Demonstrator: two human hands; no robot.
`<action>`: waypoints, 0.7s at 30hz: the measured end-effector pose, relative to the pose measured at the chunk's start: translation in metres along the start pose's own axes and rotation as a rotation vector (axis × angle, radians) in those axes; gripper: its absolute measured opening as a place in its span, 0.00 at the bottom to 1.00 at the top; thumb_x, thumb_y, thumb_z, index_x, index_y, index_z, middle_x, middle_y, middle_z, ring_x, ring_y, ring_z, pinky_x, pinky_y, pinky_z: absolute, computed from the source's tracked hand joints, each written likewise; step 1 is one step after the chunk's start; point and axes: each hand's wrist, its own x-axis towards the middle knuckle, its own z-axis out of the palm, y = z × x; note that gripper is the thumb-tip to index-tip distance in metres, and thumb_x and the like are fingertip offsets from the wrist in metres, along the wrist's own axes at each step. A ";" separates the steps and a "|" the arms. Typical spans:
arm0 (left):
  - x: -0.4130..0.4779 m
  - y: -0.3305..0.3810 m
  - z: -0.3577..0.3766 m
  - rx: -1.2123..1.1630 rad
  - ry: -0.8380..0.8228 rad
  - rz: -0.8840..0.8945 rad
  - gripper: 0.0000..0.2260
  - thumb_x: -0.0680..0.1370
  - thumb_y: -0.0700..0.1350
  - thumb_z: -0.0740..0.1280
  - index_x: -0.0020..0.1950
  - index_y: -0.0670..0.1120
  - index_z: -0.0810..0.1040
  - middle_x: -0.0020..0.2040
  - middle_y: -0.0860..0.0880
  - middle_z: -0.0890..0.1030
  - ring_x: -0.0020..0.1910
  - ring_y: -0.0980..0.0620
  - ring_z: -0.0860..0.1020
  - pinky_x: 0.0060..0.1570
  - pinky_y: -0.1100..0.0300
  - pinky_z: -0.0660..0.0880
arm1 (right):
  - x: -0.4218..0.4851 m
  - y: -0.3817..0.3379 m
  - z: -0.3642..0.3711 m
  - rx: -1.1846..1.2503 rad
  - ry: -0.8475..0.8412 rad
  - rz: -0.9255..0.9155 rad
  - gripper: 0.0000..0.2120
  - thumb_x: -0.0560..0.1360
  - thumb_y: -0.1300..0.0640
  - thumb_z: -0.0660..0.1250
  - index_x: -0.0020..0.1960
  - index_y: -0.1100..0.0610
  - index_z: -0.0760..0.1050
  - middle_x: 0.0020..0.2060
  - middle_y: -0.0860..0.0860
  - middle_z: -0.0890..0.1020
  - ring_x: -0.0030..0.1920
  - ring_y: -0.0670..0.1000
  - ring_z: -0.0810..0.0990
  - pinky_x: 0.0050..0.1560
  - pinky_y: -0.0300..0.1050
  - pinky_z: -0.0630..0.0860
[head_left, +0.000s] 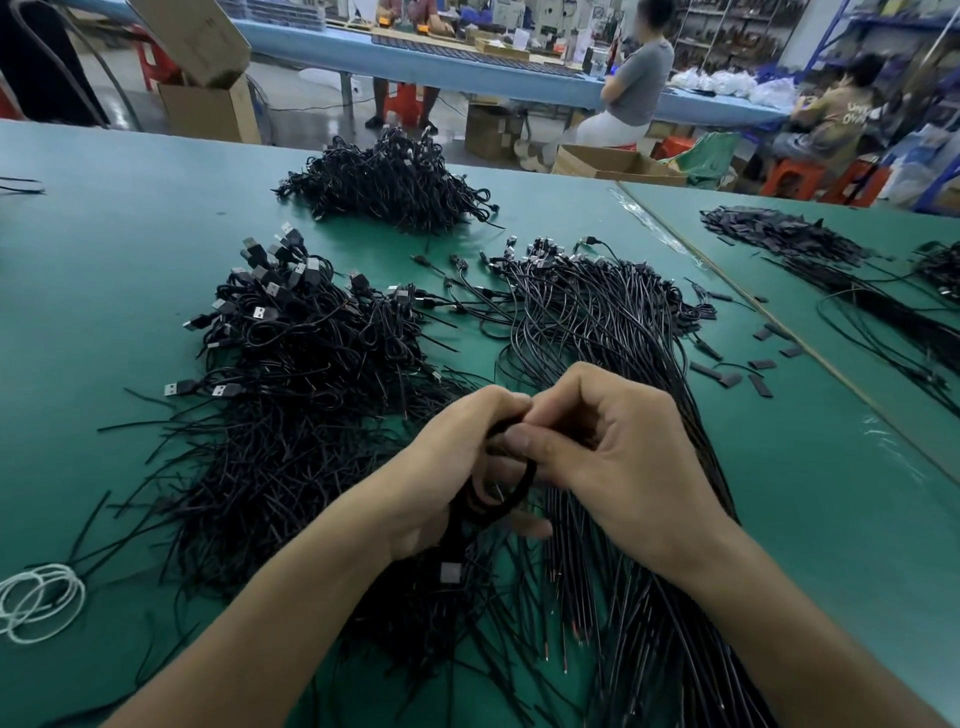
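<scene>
Two hands, one coiled black cable

Item 1. Cable (519, 493), black, wound into a small loop. It is held between both hands, above the table, at the middle of the near edge. Its USB plug (451, 573) hangs just below the grip, under the left palm.

Item 2. Left hand (457, 467). Fingers are curled round the left side of the loop and hold it.

Item 3. Right hand (613, 457). Thumb and fingertips pinch the top of the loop, touching the left hand's fingertips.

Item 4. Loose black ties (249, 467), many, spread out flat. They lie just left of the grip and run on beneath it.

Item 5. Heap of coiled cables (291, 332), plugs pointing up and outward. It sits beyond the grip and to its left.

Item 6. Bundle of straight cables (597, 312). It passes under the right hand, with plug ends beyond the grip and bare wire ends nearer than it.

Item 7. Far heap (389, 182) of dark cables, well beyond the grip.

Item 8. Black strips (727, 374), short and scattered, right of the grip and near the table seam.

Item 9. White cord (39, 603), coiled, far left of the grip.

Item 10. Green table (104, 260), which bears all of the above.
</scene>
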 end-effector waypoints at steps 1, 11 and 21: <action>-0.001 0.000 0.000 -0.028 -0.069 -0.058 0.21 0.84 0.53 0.53 0.46 0.48 0.84 0.41 0.47 0.84 0.35 0.50 0.83 0.35 0.49 0.83 | 0.001 0.001 0.001 -0.025 0.023 -0.025 0.08 0.71 0.57 0.76 0.41 0.50 0.77 0.35 0.48 0.83 0.37 0.49 0.83 0.39 0.50 0.82; 0.012 -0.008 -0.022 0.138 0.319 0.076 0.29 0.81 0.63 0.56 0.28 0.48 0.77 0.21 0.52 0.66 0.16 0.56 0.59 0.17 0.70 0.56 | 0.023 0.038 0.021 0.125 0.068 0.242 0.23 0.79 0.35 0.54 0.52 0.51 0.78 0.42 0.49 0.82 0.42 0.47 0.80 0.45 0.41 0.74; 0.011 -0.001 -0.030 -0.038 0.485 0.241 0.27 0.81 0.62 0.58 0.26 0.50 0.73 0.22 0.53 0.62 0.18 0.57 0.57 0.16 0.66 0.55 | 0.004 0.071 0.057 -0.660 -0.303 0.175 0.12 0.80 0.50 0.65 0.61 0.51 0.78 0.54 0.49 0.77 0.57 0.52 0.75 0.51 0.41 0.70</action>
